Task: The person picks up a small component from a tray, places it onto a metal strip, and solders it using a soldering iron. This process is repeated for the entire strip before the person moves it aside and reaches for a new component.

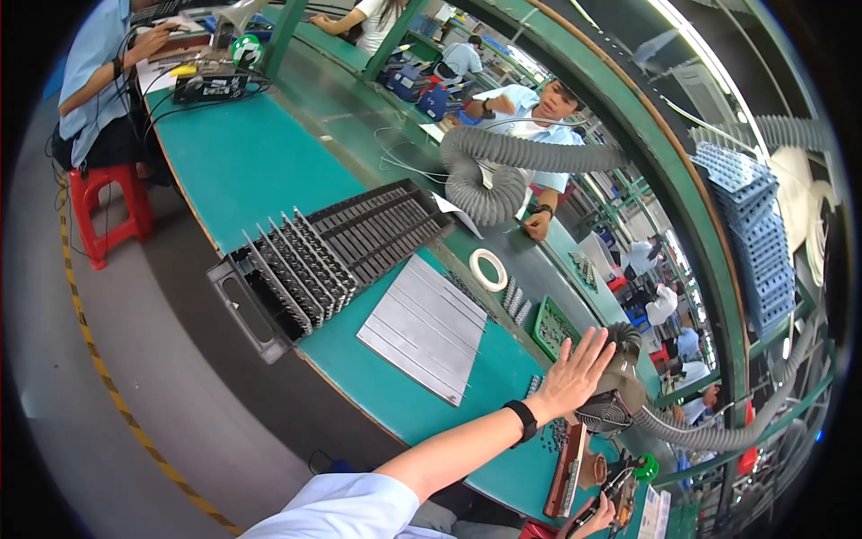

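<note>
My left hand [575, 373], with a dark band on the wrist, is stretched out flat with its fingers apart. It lies over or against a dark fan-like extractor head [606, 413]; I cannot tell whether they touch. Low in the picture, my right hand [597, 516] is closed around a black pen-shaped tool [588, 514]. Beside that hand are a long reddish-brown fixture [566, 472] holding a row of small parts, and a green reel [646, 466]. Small dark parts [555, 437] lie scattered left of the extractor head.
A grey grooved metal plate [426, 328] lies on the green bench [251, 162]. Beyond it, a black rack [260, 328] holds upright boards. A green tray [555, 328], a tape roll [488, 269] and grey hoses [539, 148] are near. Co-workers sit around; one faces me across the bench.
</note>
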Demonstrator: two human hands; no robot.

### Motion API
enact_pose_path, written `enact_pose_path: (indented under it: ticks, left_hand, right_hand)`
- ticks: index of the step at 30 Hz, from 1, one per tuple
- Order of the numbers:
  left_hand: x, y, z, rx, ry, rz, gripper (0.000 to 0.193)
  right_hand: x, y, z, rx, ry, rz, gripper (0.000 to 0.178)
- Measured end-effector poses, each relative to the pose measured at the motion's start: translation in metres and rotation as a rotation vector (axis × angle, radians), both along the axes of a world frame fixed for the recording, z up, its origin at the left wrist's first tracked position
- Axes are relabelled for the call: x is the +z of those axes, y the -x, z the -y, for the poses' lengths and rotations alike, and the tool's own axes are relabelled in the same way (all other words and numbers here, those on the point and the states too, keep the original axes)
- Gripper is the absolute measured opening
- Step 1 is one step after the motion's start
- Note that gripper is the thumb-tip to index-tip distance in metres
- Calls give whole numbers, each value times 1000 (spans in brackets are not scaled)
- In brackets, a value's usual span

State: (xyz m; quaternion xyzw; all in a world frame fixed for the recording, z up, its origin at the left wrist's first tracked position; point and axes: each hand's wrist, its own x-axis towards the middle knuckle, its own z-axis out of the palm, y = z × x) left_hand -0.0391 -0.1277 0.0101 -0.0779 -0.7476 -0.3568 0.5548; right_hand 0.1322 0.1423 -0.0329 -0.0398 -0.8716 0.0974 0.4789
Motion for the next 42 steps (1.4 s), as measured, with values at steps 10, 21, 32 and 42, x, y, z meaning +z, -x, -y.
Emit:
enact_pose_path:
  ticks: [10,21,32,42]
  left_hand:
    - [-10,9,-5,54,119,54,65]
    - [-2,-1,-9,172,197,10,65]
    - [-4,-19,-16,221,343,86,70]
    - [-7,-19,-23,300,444,161,62]
  right_hand:
    - [12,-7,-19,47,319,-53,14]
    - [-13,-1,-60,242,731,-31,8]
    - [-35,1,-78,255,343,-14,20]
    - [-34,-10,-99,355,220,50,24]
